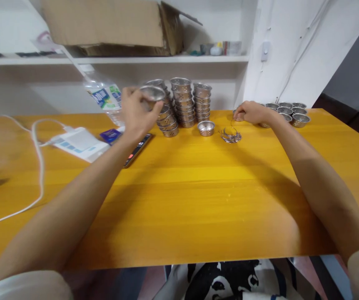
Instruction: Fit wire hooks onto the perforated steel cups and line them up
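My left hand [137, 110] is closed on the rim of a small perforated metal strainer cup [153, 92], lifted beside the leaning left stack of like cups [167, 121]. My right hand [250, 112] pinches a thin curved wire [232, 121] just above a small heap of bent wire loops [231, 136] on the table. Between the hands, a single strainer cup [206, 128] stands upright. Behind it rise two more stacks, the middle stack [183, 104] and the right stack [202, 102]. Past my right hand, several cups [300, 119] sit in rows, partly hidden by the hand.
On the left of the yellow table [198, 208] are a plastic bottle [104, 98], a white box-shaped device [79, 143] with a white cable [41, 175], a purple packet [110, 135] and a phone [138, 151]. A shelf [198, 59] holding a cardboard box [110, 25] runs along the back.
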Motion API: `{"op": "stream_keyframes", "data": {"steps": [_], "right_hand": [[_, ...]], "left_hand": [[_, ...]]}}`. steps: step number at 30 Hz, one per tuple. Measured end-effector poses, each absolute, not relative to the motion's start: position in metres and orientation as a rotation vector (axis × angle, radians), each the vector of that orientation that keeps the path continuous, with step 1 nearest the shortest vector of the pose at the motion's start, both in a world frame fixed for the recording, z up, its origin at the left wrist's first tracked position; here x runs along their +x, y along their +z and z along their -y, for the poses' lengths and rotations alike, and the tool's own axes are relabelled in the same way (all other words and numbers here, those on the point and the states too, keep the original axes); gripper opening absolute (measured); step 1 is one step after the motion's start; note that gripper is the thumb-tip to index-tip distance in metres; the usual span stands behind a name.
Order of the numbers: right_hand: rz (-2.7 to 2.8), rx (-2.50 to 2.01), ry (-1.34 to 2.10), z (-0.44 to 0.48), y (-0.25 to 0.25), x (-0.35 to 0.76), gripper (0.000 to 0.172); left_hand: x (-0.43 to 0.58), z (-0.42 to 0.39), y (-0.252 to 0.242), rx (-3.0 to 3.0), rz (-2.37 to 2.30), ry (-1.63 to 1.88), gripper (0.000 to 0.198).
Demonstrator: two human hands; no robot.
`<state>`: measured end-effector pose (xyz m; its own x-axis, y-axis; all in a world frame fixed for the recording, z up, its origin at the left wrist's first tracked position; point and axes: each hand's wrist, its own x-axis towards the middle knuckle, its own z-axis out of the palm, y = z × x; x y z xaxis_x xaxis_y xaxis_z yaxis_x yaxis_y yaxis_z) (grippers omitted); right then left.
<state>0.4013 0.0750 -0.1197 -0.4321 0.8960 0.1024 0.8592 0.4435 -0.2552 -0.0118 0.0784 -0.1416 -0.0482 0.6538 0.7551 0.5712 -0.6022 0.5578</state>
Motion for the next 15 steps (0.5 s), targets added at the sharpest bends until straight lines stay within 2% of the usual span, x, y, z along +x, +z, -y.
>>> {"op": "stream_keyframes", "data": {"steps": [4,8,13,15], "right_hand": [[2.377,-1.478,0.11,-0.043,-0.084,0.397,0.032],[2.377,-1.388,0.073,0.014,-0.069,0.387,0.035],[2.276,-1.23,0.157,0.087,-0.123,0.391,0.028],[2.139,-1.148,0.24,0.105,-0.157,0.396,0.025]], "left_hand": [[0.044,-0.037,-0.151,2.183,-1.092,1.691,0.062],[0.102,0.033,-0.185,2.21,-0.755,1.174,0.05],[0.122,0.091,-0.212,2.004,-0.71,0.918,0.039],[0.123,0.097,-0.216,1.872,-0.709,0.883,0.045]]}}
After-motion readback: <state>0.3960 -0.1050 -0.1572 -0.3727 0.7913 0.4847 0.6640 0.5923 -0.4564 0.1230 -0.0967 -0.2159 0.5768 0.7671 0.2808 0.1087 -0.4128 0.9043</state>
